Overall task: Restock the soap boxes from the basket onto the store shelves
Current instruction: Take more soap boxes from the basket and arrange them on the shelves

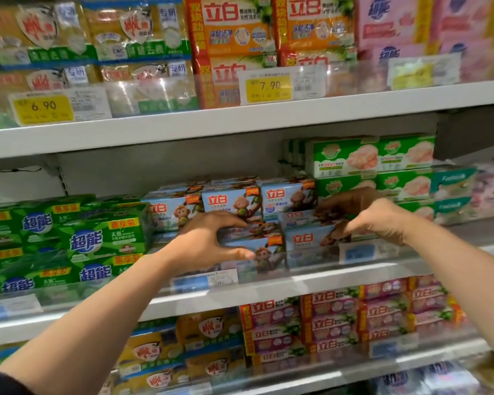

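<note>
Blue soap boxes with a monkey picture (pixel 234 205) are stacked on the middle shelf (pixel 268 283). My left hand (pixel 208 240) grips the left end of a front blue box (pixel 257 252), thumb below and fingers over its top. My right hand (pixel 380 220) curls its fingers over the right end of the neighbouring front blue box (pixel 308 240). Both boxes sit at the shelf's front behind the clear rail. The basket is not in view.
Green soap packs (pixel 97 238) fill the shelf to the left; green-and-white boxes (pixel 368 158) are stacked to the right. The upper shelf (pixel 240 121) holds orange and pink packs with price tags. The lower shelf holds more soap packs (pixel 325 323).
</note>
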A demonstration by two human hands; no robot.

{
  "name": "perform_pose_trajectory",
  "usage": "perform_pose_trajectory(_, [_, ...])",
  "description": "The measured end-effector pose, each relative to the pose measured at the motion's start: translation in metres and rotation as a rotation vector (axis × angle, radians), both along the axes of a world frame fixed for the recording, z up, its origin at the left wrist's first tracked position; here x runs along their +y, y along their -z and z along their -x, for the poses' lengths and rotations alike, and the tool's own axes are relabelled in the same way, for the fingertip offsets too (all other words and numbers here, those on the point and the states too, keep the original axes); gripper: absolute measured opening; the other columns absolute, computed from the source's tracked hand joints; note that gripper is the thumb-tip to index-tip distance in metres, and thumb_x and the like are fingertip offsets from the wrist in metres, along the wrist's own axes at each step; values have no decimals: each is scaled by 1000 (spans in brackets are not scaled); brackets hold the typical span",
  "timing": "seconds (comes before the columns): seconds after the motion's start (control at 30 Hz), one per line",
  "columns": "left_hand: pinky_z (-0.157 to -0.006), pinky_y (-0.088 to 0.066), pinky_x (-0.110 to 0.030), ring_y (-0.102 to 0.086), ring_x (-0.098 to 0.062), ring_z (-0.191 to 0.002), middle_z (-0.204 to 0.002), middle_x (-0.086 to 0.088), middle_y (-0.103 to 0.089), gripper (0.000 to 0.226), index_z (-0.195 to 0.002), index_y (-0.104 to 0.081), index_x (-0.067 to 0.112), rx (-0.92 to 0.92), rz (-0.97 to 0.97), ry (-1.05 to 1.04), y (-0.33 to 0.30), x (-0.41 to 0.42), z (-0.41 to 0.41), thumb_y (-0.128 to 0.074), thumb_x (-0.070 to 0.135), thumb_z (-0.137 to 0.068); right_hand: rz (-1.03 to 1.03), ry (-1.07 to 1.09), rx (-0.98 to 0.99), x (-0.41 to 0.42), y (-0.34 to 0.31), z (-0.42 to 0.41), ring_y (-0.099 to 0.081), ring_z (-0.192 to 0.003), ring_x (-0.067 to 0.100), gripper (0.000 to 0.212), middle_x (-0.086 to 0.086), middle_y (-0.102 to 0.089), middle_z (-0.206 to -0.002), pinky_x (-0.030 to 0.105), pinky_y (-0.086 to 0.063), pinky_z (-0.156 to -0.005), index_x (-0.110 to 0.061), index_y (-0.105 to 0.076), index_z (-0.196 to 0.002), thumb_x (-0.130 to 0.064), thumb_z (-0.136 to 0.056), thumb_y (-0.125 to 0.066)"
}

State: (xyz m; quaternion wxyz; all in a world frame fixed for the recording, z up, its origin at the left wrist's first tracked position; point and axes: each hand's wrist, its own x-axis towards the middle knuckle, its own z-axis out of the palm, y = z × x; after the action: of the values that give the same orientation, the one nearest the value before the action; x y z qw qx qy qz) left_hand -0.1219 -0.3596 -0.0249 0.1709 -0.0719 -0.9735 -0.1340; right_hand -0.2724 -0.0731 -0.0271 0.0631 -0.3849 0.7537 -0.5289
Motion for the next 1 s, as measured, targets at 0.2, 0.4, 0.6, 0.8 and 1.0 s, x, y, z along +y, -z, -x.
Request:
perform_pose_trajectory(0.2, [-98,-37,-14,-48,2,-120,-133,19,-55,47,-131,-58,37,77,103,77,18,-8,-2,-57,54,-88,2,19,-12,-4,6,-4,-68,-95,6,54,-6,-73,-95,18,-55,-75,-15,-68,-105,25,-69,-64])
perform_pose_trajectory(0.4, [-100,-44,-26,-56,-11,-120,-130,10,-61,33,-128,-62,27,224,208,-14,27,-1,-6,-57,31,-96,-252,113,171,-4,2,-9,-46,-114,6,38,-15,-49,-124,10,-38,-85,-23,-71,-107,-4,-74,-77])
perform_pose_trajectory(0.6, [-81,-57,-35,-67,-21,-104,-115,3,-71,27,-119,-70,19,384,187,-159,41,14,-18,-63,23,-93,-248,144,261,-12,5,-21,-57,-103,11,38,-4,-63,-109,14,-42,-81,-19,-69,-110,-7,-75,-77])
perform_pose_trajectory(0.8, [-81,-55,-40,-68,-25,-92,-104,-3,-72,22,-108,-71,12,522,73,-185,65,58,-36,-69,18,-87,-233,231,289,-1,20,-42,-53,-120,19,48,3,-60,-124,27,-43,-92,-11,-59,-126,-20,-82,-75])
perform_pose_trajectory(1.0, [-103,-46,-39,-67,-21,-95,-103,-2,-72,23,-104,-72,13,464,30,198,103,157,-29,-68,16,-82,-204,469,348,106,36,-89,-56,-113,19,32,1,-62,-112,30,-44,-90,-18,-68,-109,-17,-78,-78])
